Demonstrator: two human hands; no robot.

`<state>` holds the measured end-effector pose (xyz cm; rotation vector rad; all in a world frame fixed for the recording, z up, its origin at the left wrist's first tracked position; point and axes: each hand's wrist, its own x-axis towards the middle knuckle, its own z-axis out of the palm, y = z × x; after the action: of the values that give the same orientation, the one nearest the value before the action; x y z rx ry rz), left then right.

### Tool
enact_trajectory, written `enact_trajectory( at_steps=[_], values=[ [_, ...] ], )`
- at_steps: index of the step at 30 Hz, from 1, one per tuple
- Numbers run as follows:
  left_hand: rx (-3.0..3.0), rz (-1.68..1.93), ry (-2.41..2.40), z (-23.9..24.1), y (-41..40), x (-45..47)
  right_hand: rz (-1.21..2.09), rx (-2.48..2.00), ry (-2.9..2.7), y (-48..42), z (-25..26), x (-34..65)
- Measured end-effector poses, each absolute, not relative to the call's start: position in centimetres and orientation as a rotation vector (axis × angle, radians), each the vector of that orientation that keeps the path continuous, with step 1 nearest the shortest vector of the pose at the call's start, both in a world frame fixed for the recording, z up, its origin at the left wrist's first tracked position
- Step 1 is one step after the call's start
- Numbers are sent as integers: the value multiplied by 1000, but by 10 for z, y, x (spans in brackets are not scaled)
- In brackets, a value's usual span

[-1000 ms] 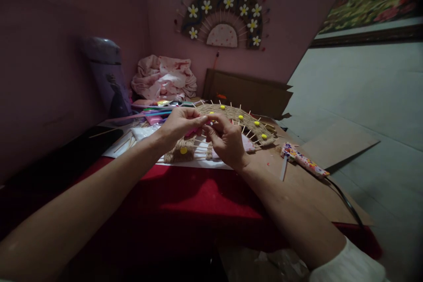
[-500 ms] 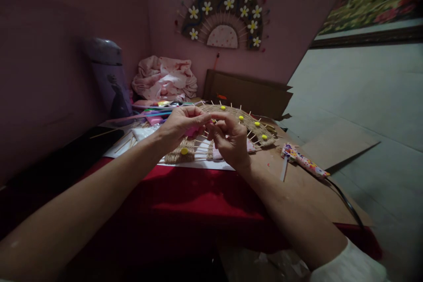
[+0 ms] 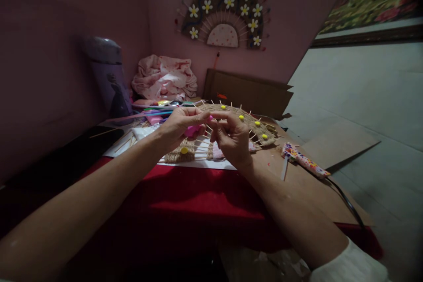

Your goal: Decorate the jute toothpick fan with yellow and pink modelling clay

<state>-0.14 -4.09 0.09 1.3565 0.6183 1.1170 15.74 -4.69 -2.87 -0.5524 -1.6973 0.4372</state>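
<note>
My left hand (image 3: 187, 123) is closed around a lump of pink modelling clay (image 3: 192, 131), with its thumb and forefinger pressed together. A small pink bit of the clay (image 3: 210, 117) shows where the fingertips of both hands meet. My right hand (image 3: 233, 134) has its fingers curled, the forefinger reaching to that bit. Below and behind the hands lies a half-round woven twine fan (image 3: 224, 112) on thin sticks. Yellow discs (image 3: 257, 123) dot it, one of them (image 3: 184, 151) on its left end. The hands hide the fan's middle.
A glue gun in flowered cloth (image 3: 306, 161) lies on cardboard (image 3: 317, 198) at right, its cord trailing off the edge. Behind stand a purple bottle (image 3: 110, 79), bunched pink cloth (image 3: 165, 77) and folded cardboard (image 3: 244, 92). A finished flowered fan (image 3: 228, 13) hangs on the wall.
The small pink bit between the fingertips has come into view, and more of the clay lump shows. My right hand has shifted slightly to the right.
</note>
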Motion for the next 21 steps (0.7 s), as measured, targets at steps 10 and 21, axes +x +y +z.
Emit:
enact_trajectory(
  at_steps=[10,21],
  values=[
    [1397,1086,607,2,-43,-2,449,-563,-1659,-46,-29,158],
    [1358,1091,527,2,-43,-1,446,-499,-1651,-45,-29,157]
  ],
)
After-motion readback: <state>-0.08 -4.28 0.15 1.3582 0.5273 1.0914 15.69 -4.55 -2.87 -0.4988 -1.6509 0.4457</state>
